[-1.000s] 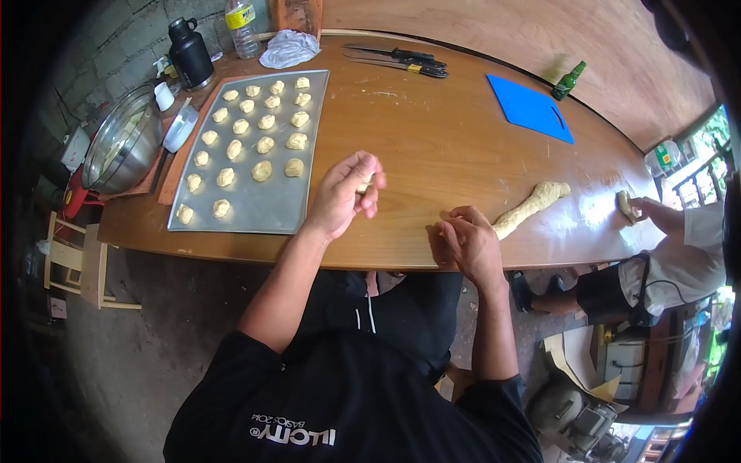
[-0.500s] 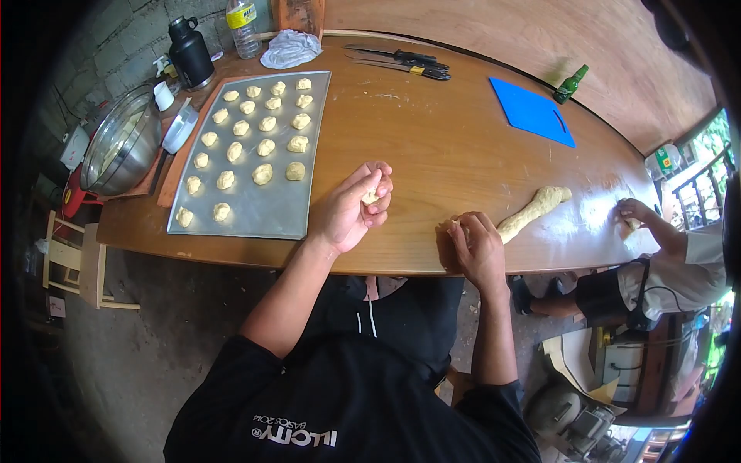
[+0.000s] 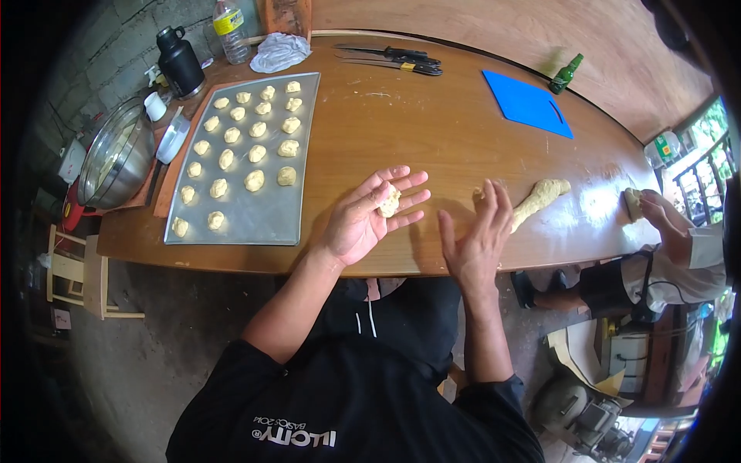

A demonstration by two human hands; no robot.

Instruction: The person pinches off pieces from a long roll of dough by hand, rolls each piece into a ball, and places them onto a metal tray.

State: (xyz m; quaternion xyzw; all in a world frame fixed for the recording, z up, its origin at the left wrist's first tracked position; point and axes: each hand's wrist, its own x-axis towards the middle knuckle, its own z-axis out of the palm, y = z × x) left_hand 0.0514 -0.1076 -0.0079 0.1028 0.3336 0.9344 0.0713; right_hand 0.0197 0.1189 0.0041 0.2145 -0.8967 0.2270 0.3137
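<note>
My left hand (image 3: 363, 220) is turned palm up over the table's near side. Its fingers are spread, and the thumb rests against a small piece of dough (image 3: 389, 202) on the palm side. To its right my right hand (image 3: 477, 239) is raised with thumb and fingers apart; its fingertips are slightly blurred. Beside that hand a long roll of dough (image 3: 540, 202) lies on the table, its near end partly hidden by the fingers. On the left, a metal baking tray (image 3: 262, 224) bears several rows of small dough balls (image 3: 255, 180).
A steel bowl (image 3: 120, 166), a black flask (image 3: 181, 65) and a plastic bottle (image 3: 231, 35) stand at the left. Knives (image 3: 401, 58), a blue cutting board (image 3: 529, 104) and a green bottle (image 3: 566, 75) are along the back. At right, another person's hands (image 3: 665, 214) hold dough (image 3: 633, 204).
My left hand has opened its fingers and moved slightly right, with the dough piece showing. My right hand has lifted and spread its fingers. The other person's hand has shifted onto dough.
</note>
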